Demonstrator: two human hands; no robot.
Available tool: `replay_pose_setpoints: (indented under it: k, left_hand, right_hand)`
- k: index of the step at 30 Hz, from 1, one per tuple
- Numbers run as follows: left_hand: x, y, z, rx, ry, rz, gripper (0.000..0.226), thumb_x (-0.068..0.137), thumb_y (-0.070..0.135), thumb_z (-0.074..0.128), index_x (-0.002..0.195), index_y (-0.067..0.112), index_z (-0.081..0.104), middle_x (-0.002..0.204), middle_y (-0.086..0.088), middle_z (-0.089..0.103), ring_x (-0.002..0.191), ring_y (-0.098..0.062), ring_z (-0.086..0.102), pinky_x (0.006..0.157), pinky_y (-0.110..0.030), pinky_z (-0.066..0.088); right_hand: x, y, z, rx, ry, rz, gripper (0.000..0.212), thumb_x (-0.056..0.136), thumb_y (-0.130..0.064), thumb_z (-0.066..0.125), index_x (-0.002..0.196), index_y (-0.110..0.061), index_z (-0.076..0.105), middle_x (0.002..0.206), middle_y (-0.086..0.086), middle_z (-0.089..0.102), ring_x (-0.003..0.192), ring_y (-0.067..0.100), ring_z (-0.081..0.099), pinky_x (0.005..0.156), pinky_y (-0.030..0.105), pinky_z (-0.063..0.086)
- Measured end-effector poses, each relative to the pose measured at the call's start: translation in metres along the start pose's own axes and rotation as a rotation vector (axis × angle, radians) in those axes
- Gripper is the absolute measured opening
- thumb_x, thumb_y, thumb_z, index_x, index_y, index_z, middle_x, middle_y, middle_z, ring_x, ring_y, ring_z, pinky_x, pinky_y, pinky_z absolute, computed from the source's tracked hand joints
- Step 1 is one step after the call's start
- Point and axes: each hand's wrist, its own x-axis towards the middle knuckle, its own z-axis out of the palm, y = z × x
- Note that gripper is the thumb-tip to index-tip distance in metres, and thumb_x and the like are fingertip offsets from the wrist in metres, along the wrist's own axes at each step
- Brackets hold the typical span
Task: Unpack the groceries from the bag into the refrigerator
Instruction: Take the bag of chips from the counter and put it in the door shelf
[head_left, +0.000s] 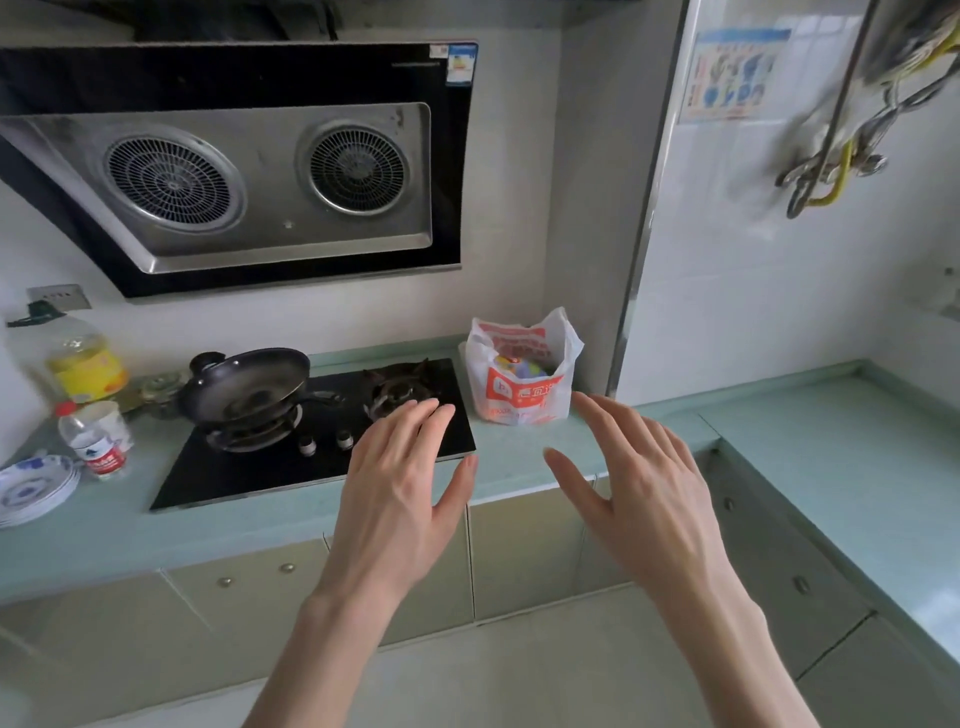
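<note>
Head view: left hand (402, 483) and right hand (636, 478) are reaching forward palms down, fingers spread, gripping nothing and touching nothing. Both forearms are extending from the lower edge. Crinkled white-and-orange plastic bag (522, 374) is standing open on the smooth pale-green counter (519, 457), just beside the black glass stove (249, 473).

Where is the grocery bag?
The grocery bag stands on the green counter, just right of the black stove, in front of the wall.
</note>
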Motion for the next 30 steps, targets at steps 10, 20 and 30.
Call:
replay_pose_setpoints:
  k: [10, 20, 30]
  left_hand:
    - [0.098, -0.053, 0.098, -0.046, -0.049, -0.027, 0.055, 0.104, 0.05, 0.045, 0.14, 0.011, 0.06, 0.142, -0.003, 0.061, 0.135, -0.023, 0.055, 0.113, -0.042, 0.044]
    - [0.188, -0.106, 0.188, -0.107, -0.074, -0.02, 0.052, 0.103, 0.05, 0.045, 0.137, 0.014, 0.061, 0.139, 0.001, 0.062, 0.131, -0.02, 0.057, 0.112, -0.029, 0.037]
    - [0.236, -0.132, 0.281, -0.198, -0.153, 0.0, 0.045, 0.102, 0.042, 0.053, 0.137, 0.015, 0.058, 0.136, 0.002, 0.06, 0.125, -0.02, 0.059, 0.109, -0.031, 0.041]
  right_hand:
    - [0.085, 0.04, 0.081, 0.002, -0.049, 0.07, 0.059, 0.099, -0.063, 0.047, 0.145, -0.026, 0.053, 0.139, -0.009, 0.063, 0.123, 0.016, 0.063, 0.1, 0.034, 0.05]
    - [0.184, 0.076, 0.17, 0.02, -0.133, 0.119, 0.06, 0.099, -0.067, 0.04, 0.149, -0.034, 0.047, 0.151, -0.014, 0.052, 0.136, 0.011, 0.053, 0.107, 0.032, 0.046]
    - [0.25, 0.114, 0.244, 0.038, -0.187, 0.119, 0.06, 0.099, -0.06, 0.049, 0.146, -0.023, 0.052, 0.147, -0.005, 0.058, 0.13, 0.018, 0.059, 0.103, 0.034, 0.05]
